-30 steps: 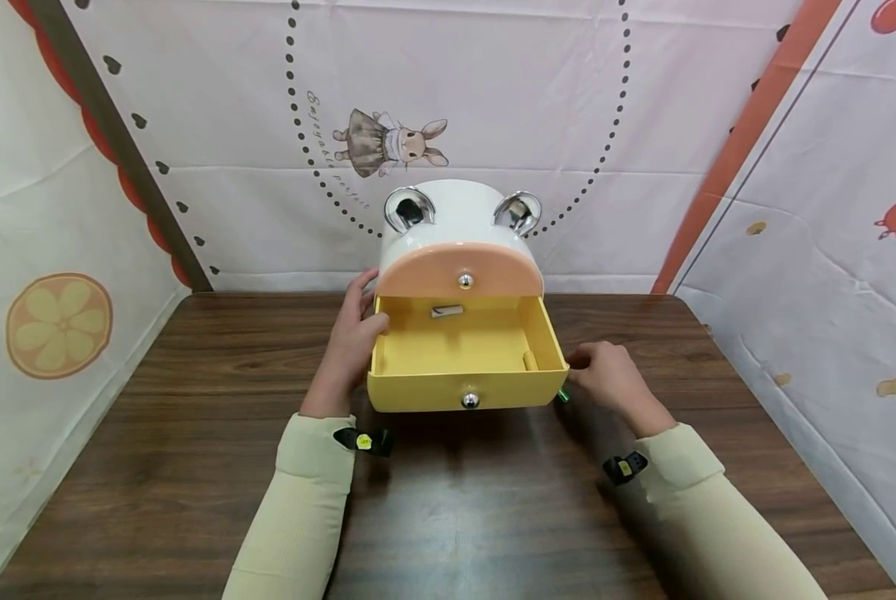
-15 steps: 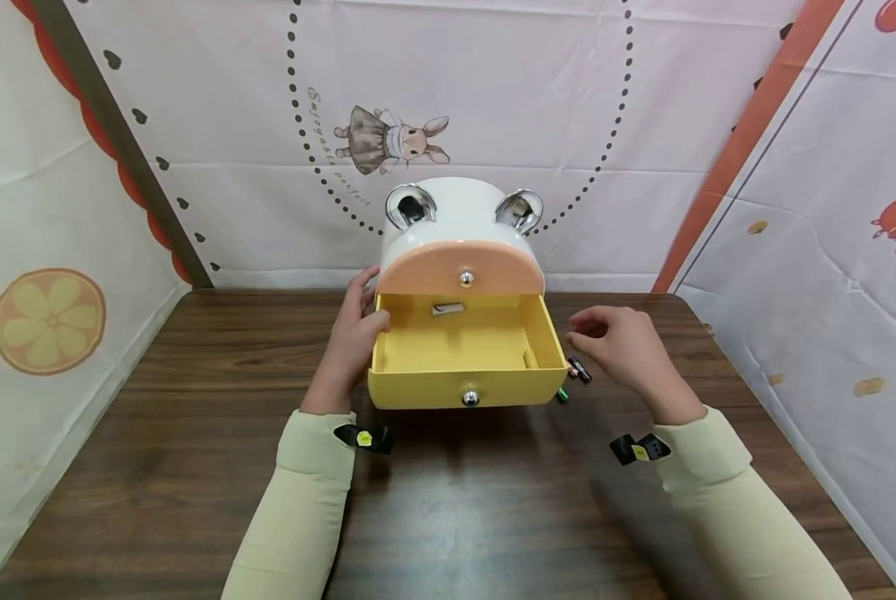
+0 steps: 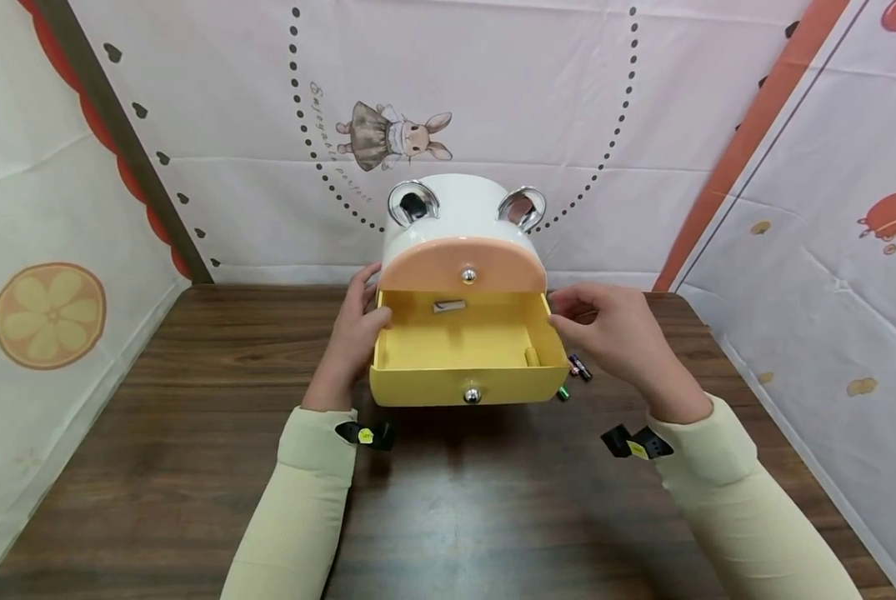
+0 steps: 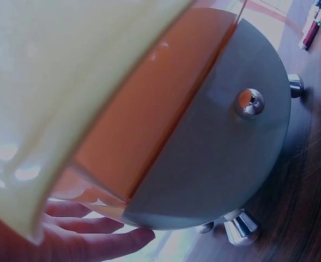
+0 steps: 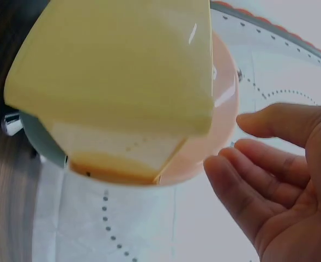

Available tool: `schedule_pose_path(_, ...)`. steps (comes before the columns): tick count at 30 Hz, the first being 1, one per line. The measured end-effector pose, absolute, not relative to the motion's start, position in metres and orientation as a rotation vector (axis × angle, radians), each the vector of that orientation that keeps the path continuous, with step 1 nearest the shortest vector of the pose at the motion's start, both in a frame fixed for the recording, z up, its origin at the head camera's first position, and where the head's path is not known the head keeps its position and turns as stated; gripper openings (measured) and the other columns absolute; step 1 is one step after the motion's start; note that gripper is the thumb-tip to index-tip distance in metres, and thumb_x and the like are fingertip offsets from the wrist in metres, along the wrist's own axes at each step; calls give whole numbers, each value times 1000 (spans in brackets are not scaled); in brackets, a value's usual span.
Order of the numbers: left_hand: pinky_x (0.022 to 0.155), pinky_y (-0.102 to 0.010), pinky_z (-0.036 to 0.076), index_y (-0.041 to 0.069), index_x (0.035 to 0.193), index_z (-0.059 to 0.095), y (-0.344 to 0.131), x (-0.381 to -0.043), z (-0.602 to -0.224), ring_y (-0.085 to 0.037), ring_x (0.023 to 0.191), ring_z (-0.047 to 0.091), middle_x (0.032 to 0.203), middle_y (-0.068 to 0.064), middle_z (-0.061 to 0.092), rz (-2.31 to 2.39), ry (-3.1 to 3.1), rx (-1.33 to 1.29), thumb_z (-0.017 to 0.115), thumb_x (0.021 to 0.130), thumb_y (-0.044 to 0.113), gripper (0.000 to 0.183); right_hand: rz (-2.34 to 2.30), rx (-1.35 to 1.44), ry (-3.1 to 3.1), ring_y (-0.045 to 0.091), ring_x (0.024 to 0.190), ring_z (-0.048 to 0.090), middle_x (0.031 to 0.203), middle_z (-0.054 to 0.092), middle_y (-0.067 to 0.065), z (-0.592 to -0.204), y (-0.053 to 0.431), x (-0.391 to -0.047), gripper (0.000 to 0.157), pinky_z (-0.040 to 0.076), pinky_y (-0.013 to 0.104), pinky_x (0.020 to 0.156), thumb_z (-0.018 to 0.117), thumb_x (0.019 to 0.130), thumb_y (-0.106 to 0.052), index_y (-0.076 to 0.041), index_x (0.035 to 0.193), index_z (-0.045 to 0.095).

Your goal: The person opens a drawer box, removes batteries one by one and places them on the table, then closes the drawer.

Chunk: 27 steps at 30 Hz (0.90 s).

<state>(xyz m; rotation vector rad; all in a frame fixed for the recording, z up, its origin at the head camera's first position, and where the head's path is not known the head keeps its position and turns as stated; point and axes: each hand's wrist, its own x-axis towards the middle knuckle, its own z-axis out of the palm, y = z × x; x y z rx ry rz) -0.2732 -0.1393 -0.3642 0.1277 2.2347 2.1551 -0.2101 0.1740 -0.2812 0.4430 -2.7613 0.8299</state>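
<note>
A white rounded box with chrome ears stands at the table's far middle. Its peach upper drawer is closed, and its yellow lower drawer is pulled out. Inside lie a small pale piece and a short cylinder. My left hand rests against the box's left side, thumb on the drawer's wall; its fingers lie straight. My right hand hovers at the drawer's right wall, empty, fingers relaxed and just off the drawer.
Small batteries lie on the wooden table beside the drawer's right front corner, with a green one nearer me. Printed fabric walls enclose the table on three sides. The box stands on chrome feet.
My right hand lifted off the table, uncovering the batteries lying there, and moved up and left to the drawer's right wall. The left hand and the drawer stayed put.
</note>
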Motion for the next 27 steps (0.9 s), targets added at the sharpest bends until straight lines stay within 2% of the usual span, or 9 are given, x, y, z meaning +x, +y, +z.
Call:
schedule_pose_path(7, 102, -57, 41, 32, 151, 26, -139, -272, -365, -31, 136, 40, 158, -8, 26, 2155, 2223, 119, 46, 78, 1, 82, 836, 558, -2816, 21, 88, 69, 102, 72, 10, -279, 161, -210, 23, 57, 40, 78, 67, 88, -15, -6, 109, 71)
schedule_pose_path(16, 102, -55, 40, 32, 150, 26, -138, -273, -363, -29, 136, 40, 158, -7, 27, 2162, 2223, 135, 47, 78, 1, 81, 650, 631, -2937, 21, 93, 68, 104, 72, 10, -273, 147, -214, 28, 54, 42, 82, 68, 86, -21, -7, 110, 71)
schedule_pose_path(19, 102, -55, 40, 33, 150, 27, -138, -272, -363, -29, 136, 40, 157, -7, 28, 2160, 2231, 139, 47, 78, 1, 81, 590, 673, -2957, 20, 91, 68, 100, 72, 7, -273, 143, -216, 24, 53, 41, 82, 69, 85, -20, -7, 106, 71)
schedule_pose_path(27, 103, -57, 39, 33, 150, 27, -139, -271, -363, -30, 137, 39, 158, -8, 27, 2147, 2247, 125, 47, 78, 2, 81, 407, 757, -3055, 15, 77, 63, 87, 71, 2, -276, 133, -223, 19, 52, 35, 72, 69, 85, -26, -10, 96, 69)
